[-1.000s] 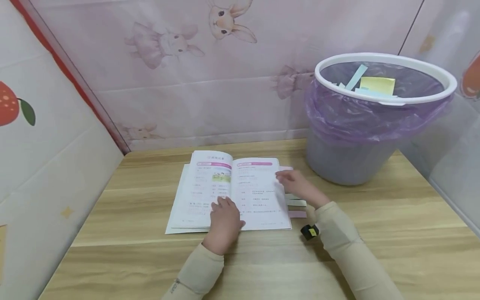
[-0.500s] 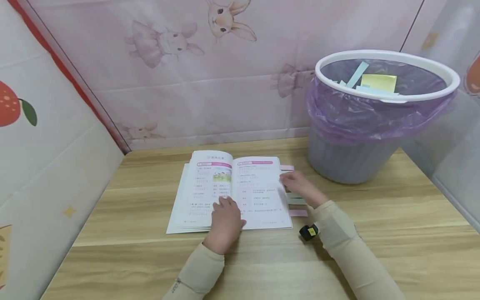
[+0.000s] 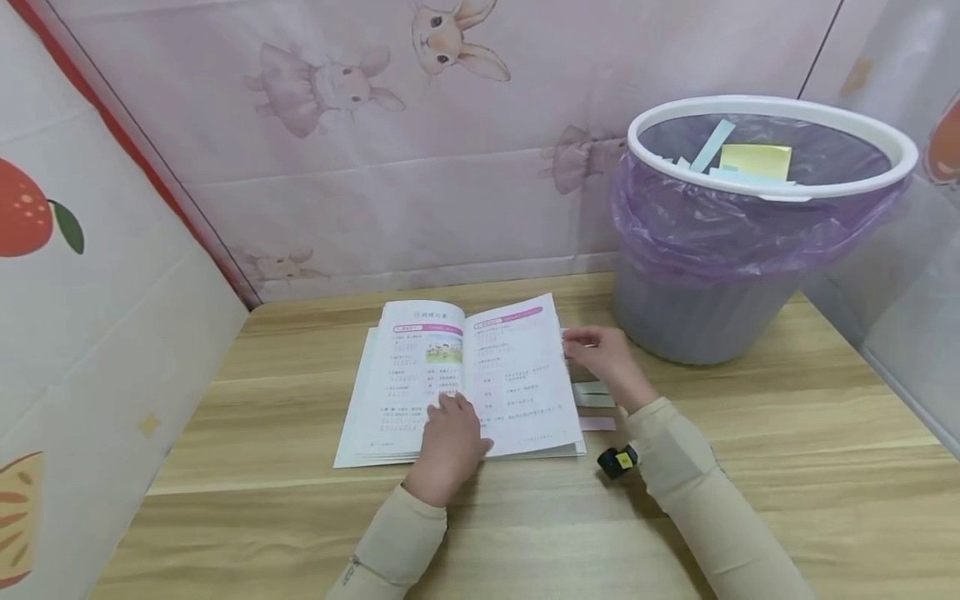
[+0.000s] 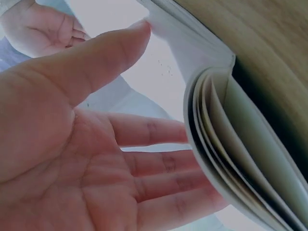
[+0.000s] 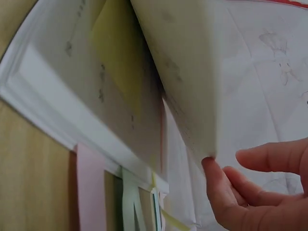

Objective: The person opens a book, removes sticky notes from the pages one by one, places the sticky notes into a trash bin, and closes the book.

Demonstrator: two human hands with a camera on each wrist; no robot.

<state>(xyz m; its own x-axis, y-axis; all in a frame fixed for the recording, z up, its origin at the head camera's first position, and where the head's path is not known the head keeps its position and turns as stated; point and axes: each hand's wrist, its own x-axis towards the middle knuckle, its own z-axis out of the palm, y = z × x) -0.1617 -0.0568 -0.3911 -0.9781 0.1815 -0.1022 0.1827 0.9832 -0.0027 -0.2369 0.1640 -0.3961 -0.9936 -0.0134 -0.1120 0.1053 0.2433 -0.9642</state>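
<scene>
An open book with printed pages lies on the table. My left hand rests on its lower middle near the spine; in the left wrist view its fingers stretch straight across the curved page. My right hand is at the book's right edge. One fingertip touches the edge of a lifted right-hand page, and another digit stands apart from it. Under that page shows a yellow sticky note. A pink tab and green tabs stick out of the book's edge.
A grey bin with a purple liner and white rim stands at the back right, holding yellow and pale blue paper pieces. A small black device with a yellow mark is by the right wrist. Printed sheets cover the walls behind and beside the table.
The right-hand page has risen and tilted up along its outer edge. My right hand has moved slightly right along the edge; my left hand has stayed in place.
</scene>
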